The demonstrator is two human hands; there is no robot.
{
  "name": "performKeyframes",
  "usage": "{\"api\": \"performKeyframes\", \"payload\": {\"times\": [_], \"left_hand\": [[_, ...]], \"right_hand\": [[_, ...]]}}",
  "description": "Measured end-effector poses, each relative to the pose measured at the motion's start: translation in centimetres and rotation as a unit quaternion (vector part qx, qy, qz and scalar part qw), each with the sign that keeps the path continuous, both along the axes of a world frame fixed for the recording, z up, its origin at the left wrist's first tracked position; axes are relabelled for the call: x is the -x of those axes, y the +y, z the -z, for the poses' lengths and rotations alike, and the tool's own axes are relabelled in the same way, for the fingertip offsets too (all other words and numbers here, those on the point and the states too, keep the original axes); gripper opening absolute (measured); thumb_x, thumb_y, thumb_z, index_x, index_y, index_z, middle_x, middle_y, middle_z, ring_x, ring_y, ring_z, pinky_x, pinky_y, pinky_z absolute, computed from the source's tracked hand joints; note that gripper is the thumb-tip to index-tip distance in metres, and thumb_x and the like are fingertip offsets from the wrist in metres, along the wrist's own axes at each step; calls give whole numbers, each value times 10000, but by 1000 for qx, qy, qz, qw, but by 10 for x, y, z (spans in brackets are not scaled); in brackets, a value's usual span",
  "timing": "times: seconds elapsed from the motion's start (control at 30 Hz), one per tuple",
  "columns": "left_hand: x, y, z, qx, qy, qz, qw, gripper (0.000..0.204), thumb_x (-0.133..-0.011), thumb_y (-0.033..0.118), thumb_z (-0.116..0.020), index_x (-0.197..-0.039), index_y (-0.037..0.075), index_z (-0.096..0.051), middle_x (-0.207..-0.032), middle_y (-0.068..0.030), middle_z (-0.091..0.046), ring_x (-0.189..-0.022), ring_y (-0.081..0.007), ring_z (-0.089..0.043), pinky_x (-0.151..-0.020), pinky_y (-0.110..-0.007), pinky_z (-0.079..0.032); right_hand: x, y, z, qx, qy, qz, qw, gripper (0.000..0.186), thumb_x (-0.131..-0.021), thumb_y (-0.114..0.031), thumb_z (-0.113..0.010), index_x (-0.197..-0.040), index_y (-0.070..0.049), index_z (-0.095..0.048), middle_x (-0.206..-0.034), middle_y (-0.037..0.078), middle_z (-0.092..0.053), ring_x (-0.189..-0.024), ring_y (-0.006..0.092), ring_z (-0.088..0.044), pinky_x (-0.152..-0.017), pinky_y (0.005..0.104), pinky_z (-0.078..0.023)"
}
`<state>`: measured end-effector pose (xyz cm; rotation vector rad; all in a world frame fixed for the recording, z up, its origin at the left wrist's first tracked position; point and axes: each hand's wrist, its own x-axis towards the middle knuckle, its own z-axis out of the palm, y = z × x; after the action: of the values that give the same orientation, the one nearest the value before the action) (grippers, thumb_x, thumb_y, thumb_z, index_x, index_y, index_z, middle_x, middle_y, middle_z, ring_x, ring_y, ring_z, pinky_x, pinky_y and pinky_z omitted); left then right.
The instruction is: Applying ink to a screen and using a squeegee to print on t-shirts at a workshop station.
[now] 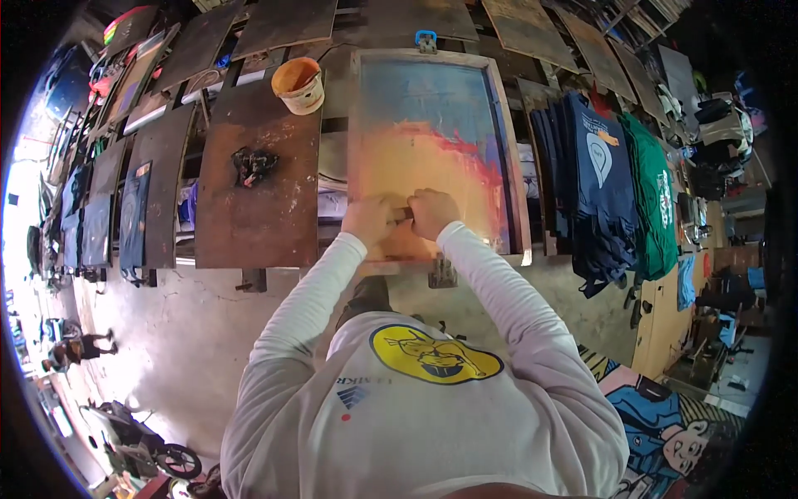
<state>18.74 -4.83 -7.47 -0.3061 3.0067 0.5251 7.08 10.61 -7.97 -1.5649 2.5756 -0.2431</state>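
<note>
A screen-printing frame [355, 125] with wooden rails lies in front of me. Its mesh is blue-grey at the far end, with an orange-yellow area and a ragged pink-red edge across the middle and near part. Over the near part of the mesh, my left hand [368, 221] and my right hand [434, 214] sit side by side. Both are closed round what looks like a squeegee [405, 214]. Only a short dark stretch of its handle shows between them; its blade is hidden. A hinge clamp with a blue part [426, 39] is at the frame's far edge.
Left of the frame, a brown board [224, 208] bears an orange-stained bucket [301, 90] and a crumpled dark lump [254, 165]. Navy shirts [594, 150] and green shirts [652, 200] are stacked at right. More boards line the far side. Another person [79, 348] is far left.
</note>
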Motion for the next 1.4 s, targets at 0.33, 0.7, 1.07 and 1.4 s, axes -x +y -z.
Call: {"api": "performKeyframes", "payload": {"times": [0.33, 0.7, 1.07, 1.4], "left_hand": [[6, 11, 11, -24, 11, -51, 998, 300, -812, 264, -695, -1055, 94, -648, -1022, -116, -676, -979, -301, -656, -829, -429, -540], [23, 44, -3, -42, 91, -236, 967, 366, -823, 109, -604, -1153, -12, -505, -1171, -226, -514, -1094, -414, -531, -883, -473, -478], [40, 65, 34, -44, 154, -357, 920, 335, -788, 36, -584, -1094, -50, -480, -1135, -230, -527, -1083, -408, -517, -925, -477, -449], [24, 147, 14, -59, 150, -349, 923, 435, -729, -4, -583, -1150, -58, -490, -1103, -213, -540, -1063, -394, -547, -941, -426, -470]], "right_hand": [[36, -11, -22, -46, 13, -88, 995, 155, -702, -109, -683, -852, -147, -693, -906, 44, -668, -946, 263, -642, -828, 418, -526], [113, -79, -5, 139, 161, -337, 917, 291, -700, -156, -717, -989, -174, -688, -1112, -57, -678, -1083, 194, -582, -1031, 408, -418], [113, -113, 33, 80, 19, -398, 914, 294, -756, -96, -655, -1042, -144, -701, -1149, -14, -674, -1138, 223, -560, -1018, 426, -413], [102, -38, 7, 5, 41, -428, 903, 215, -768, -151, -659, -971, -187, -716, -1010, -28, -688, -1083, 207, -574, -958, 412, -374]]}}
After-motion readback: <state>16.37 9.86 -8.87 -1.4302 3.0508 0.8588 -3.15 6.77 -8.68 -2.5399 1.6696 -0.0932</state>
